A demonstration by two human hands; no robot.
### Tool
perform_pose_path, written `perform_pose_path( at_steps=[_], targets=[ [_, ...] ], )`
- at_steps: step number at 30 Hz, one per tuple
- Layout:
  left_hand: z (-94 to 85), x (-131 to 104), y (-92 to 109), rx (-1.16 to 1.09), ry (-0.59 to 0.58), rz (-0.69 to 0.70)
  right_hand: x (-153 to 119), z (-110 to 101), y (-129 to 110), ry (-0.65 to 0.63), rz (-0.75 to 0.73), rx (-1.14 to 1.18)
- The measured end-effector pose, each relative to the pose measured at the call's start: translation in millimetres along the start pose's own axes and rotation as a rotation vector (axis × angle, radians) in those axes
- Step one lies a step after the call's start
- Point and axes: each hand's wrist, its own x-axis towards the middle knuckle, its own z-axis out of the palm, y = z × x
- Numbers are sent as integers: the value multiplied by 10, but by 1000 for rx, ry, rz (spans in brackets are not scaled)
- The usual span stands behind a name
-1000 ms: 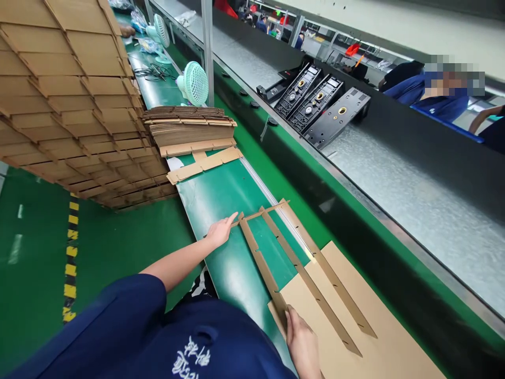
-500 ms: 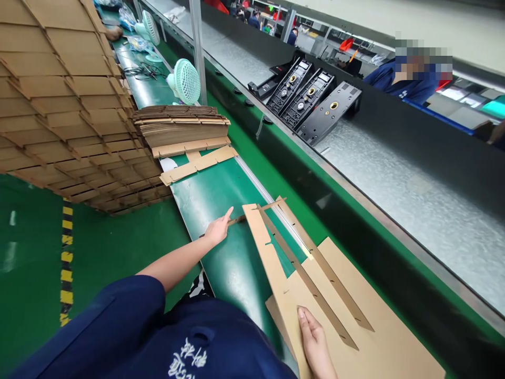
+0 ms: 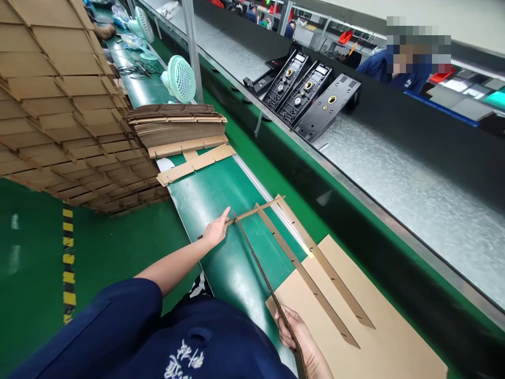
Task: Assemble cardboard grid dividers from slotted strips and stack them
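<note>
My left hand (image 3: pixel 216 230) grips the near end of a slotted cardboard strip (image 3: pixel 250 213) that stands on edge across the green table; its index finger points forward. Two long slotted cardboard strips, a middle one (image 3: pixel 302 271) and a far one (image 3: pixel 325 266), join this cross strip at their upper ends. Nearer my body, my right hand (image 3: pixel 292 329) is closed round another long cardboard strip (image 3: pixel 258 263), seen almost edge-on. This strip's far end meets the cross strip just right of my left hand. Whether its slot is seated there, I cannot tell.
Flat cardboard sheets (image 3: pixel 379 300) lie under the strips. Further up the table are stacked cardboard strips (image 3: pixel 181 126) and a mint fan (image 3: pixel 180 79). Folded cardboard dividers (image 3: pixel 59 105) rise at left. Black plastic housings (image 3: pixel 307 92) sit on the conveyor (image 3: pixel 394 168), with a person beyond.
My right hand has turned its cardboard strip from a slanted, broad-side view to nearly edge-on, its far end shifting left towards my left hand. My left hand keeps its place.
</note>
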Motion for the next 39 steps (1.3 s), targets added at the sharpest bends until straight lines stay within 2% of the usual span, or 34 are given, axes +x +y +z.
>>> perform_pose_path(
  at_steps=[6, 13, 17, 21, 23, 25, 28, 32, 35, 39],
  targets=[
    [-38, -24, 22, 54, -9, 61, 102, -45, 82, -174, 101, 17],
    [-40, -18, 17, 114, -25, 68, 136, -53, 146, -211, 169, -2],
    [-40, -17, 15, 109, -50, 81, 164, -27, 63, -179, 167, -9],
    [-47, 3, 35, 107, -101, 66, 254, 37, 33, -124, 248, -55],
    [-51, 19, 49, 115, -130, 50, 268, 38, -3, -49, 232, -83],
    [-55, 36, 61, 132, -159, 36, 214, -14, -101, 57, 147, -133],
    [-58, 52, 71, 169, -192, 29, 12, -198, -362, 137, -22, -318],
    [-53, 43, 79, 229, -202, 32, -216, -476, -642, 76, -172, -682],
    [-52, 24, 106, 291, -226, 77, -182, -549, -598, 206, -172, -1021],
    [-71, 3, 162, 337, -246, 95, -76, -471, -316, 476, -128, -1348]
  ],
)
